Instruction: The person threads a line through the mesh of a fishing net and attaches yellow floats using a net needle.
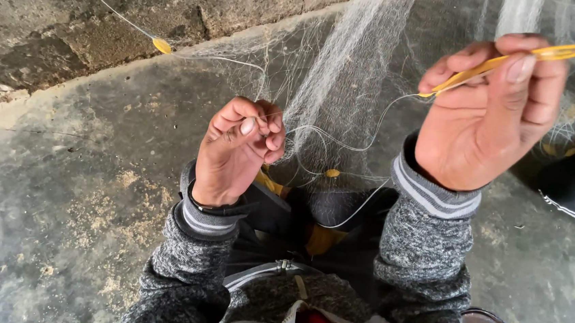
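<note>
Fishing net point(348, 84) hangs over a stained concrete floor point(60, 184) beside a stone wall point(53, 6).

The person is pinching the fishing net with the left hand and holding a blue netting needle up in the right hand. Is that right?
Not quite. The head view shows the netting needle is yellow, not blue. The rest holds: the left hand pinches the fishing net, and the right hand holds the needle up.
</note>
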